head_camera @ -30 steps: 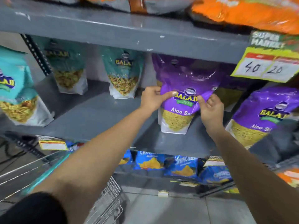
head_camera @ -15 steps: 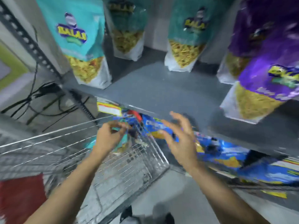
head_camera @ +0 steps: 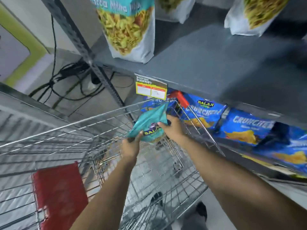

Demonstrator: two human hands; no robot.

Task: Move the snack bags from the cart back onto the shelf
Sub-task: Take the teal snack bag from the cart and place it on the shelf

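Cart (head_camera: 99,117) interior | teal bag (head_camera: 150,124) gripped between left hand (head_camera: 131,146), right hand (head_camera: 172,128)

A yellow price tag (head_camera: 151,88) hangs from a grey ledge's front edge, just above blue crisp packets (head_camera: 245,127) lined up on the level below. Black cables (head_camera: 69,77) lie tangled on the floor beside a perforated grey upright (head_camera: 86,48). A green-edged panel (head_camera: 25,47) stands at far left. A red flap (head_camera: 58,193) sits at lower left.
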